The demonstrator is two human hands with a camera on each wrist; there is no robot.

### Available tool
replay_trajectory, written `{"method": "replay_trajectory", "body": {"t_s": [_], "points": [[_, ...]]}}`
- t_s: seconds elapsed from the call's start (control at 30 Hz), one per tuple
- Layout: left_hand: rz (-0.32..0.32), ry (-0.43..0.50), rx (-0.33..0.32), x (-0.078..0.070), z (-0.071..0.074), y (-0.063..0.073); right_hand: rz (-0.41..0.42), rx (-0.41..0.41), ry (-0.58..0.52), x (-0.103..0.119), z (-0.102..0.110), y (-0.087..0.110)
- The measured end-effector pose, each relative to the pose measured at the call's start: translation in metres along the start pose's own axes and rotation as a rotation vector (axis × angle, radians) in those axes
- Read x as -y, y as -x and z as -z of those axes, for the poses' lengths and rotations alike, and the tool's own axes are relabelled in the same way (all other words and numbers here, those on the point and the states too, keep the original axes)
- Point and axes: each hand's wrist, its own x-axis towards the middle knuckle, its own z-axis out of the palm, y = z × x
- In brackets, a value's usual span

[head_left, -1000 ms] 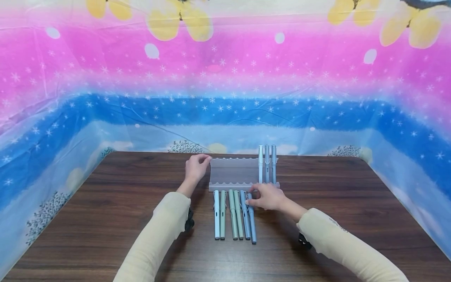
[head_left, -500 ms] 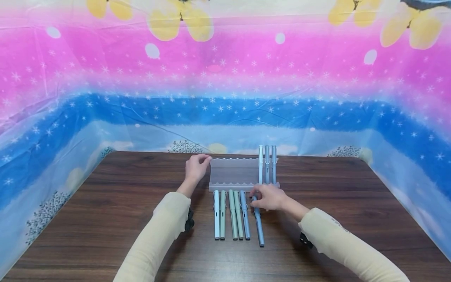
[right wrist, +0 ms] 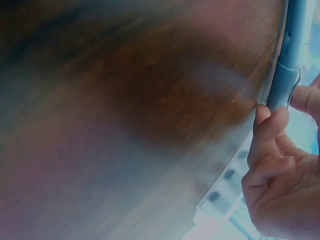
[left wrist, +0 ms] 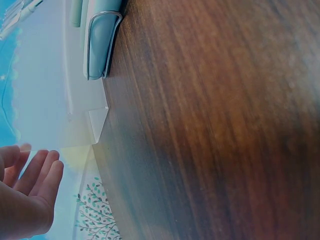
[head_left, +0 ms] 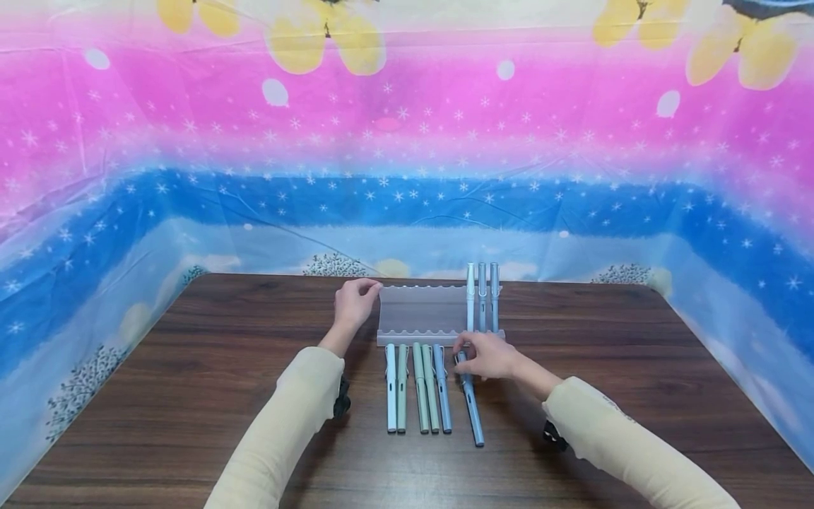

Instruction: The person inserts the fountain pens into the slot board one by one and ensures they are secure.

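My left hand (head_left: 354,304) pinches the upper left corner of a clear pen rack (head_left: 420,309) with scalloped edges. Three capped pens lean in the rack's right end: a pale blue one (head_left: 470,297) and two blue-grey ones (head_left: 488,305). With thumb and fingers my right hand (head_left: 488,355) holds the cap end of a blue-grey pen (head_left: 473,408), just in front of the rack; the right wrist view shows its cap and clip (right wrist: 284,82) at the fingertips. Left of it lie a pale blue pen (head_left: 391,396), several green pens (head_left: 420,396) and a blue one (head_left: 443,396).
All of this is on a dark wood table (head_left: 254,396). Behind and around the table hangs a pink and blue patterned cloth (head_left: 394,198), close to its back edge.
The right hand has drawn the blue-grey pen rightward, away from the row, and its near end has swung right. The left hand and rack have stayed in place.
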Motion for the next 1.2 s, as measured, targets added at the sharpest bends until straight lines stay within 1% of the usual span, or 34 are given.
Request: {"method": "replay_trajectory", "body": {"t_s": [0.13, 0.23, 0.37, 0.57, 0.93, 1.2], "points": [[0.001, -0.003, 0.005, 0.0, 0.0, 0.0, 0.012, 0.007, -0.086, -0.004, 0.002, 0.001], [0.002, -0.001, 0.012, 0.0, 0.0, 0.0, -0.003, 0.006, -0.136, -0.005, 0.005, 0.0], [0.004, -0.006, 0.014, 0.0, 0.001, -0.001, -0.024, -0.013, -0.188, -0.006, 0.011, -0.001], [-0.003, -0.013, 0.006, 0.0, 0.001, -0.002, 0.0, -0.043, -0.244, -0.006, 0.019, -0.001], [-0.007, -0.004, 0.002, 0.0, 0.0, -0.001, -0.005, -0.118, -0.261, -0.004, 0.034, -0.002], [0.0, 0.001, 0.004, -0.001, 0.001, 0.0, 0.023, -0.161, -0.259, -0.003, 0.045, -0.006]]}}
